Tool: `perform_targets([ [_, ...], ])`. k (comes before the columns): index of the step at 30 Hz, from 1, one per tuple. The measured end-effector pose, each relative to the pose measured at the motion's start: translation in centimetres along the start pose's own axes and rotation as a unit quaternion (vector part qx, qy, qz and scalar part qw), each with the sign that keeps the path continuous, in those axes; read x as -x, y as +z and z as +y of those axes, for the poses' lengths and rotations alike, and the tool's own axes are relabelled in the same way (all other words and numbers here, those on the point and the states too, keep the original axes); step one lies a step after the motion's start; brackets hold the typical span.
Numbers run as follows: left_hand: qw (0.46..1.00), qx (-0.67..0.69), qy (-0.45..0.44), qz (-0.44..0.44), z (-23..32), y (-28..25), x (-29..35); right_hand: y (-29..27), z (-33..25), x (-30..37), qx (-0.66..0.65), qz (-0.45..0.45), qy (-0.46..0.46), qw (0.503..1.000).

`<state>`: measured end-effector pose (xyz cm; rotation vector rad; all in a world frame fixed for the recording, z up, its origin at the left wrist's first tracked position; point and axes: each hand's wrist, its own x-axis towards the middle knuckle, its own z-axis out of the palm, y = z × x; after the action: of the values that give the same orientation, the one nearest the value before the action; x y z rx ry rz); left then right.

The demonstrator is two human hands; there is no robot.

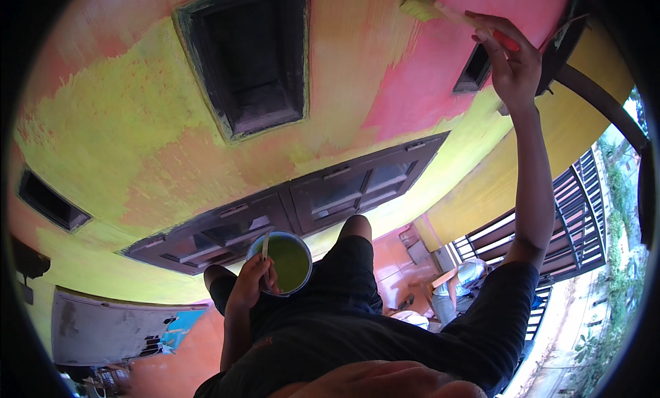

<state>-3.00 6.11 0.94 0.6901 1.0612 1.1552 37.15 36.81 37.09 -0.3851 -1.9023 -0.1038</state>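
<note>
My right hand (514, 60), raised at the upper right, is closed around the handle of a paintbrush (447, 13). Yellow-green paint coats the bristles, which are at the pink part of the wall (419, 89); whether they touch it I cannot tell. Low in front of my body, my left hand (251, 285) grips the rim of a round paint bucket (310, 266) with green paint inside. A pale, thin stick-like piece (266, 245) stands at the bucket's rim by my left fingers; its lower part is hidden.
Dark recessed openings (251, 61) and brown-framed windows (350, 185) break up the patchy wall. Below lies an orange tiled floor (395, 260). Another person (454, 288) is down at the right, near a dark railing (577, 205). A worn pale panel (103, 326) stands lower left.
</note>
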Motion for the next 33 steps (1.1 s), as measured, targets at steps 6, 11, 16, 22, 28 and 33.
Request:
perform_targets([
  [6,1.000,-0.003,0.003,0.001,-0.2,0.0,-0.1,-1.3,-1.7,-4.9,0.174,0.053,-0.164,0.969],
  [11,1.000,0.002,-0.002,0.000,0.0,-0.1,-0.1,3.3,-1.2,4.5,0.154,-0.026,-0.175,0.972],
  [16,1.000,0.000,-0.017,0.007,0.3,0.0,-0.1,7.1,-2.2,16.5,0.064,-0.154,-0.074,0.983],
  [22,1.000,-0.008,-0.016,-0.007,0.5,0.0,-0.4,4.8,-0.7,12.9,0.006,-0.175,0.002,0.985],
  [28,1.000,-0.004,-0.013,-0.003,0.1,-0.1,-0.4,-2.7,1.5,-4.8,-0.072,-0.078,0.005,0.994],
  [33,1.000,0.021,0.004,-0.010,-0.6,-0.7,-0.3,-8.0,-0.2,-19.0,-0.005,-0.031,-0.073,0.997],
])
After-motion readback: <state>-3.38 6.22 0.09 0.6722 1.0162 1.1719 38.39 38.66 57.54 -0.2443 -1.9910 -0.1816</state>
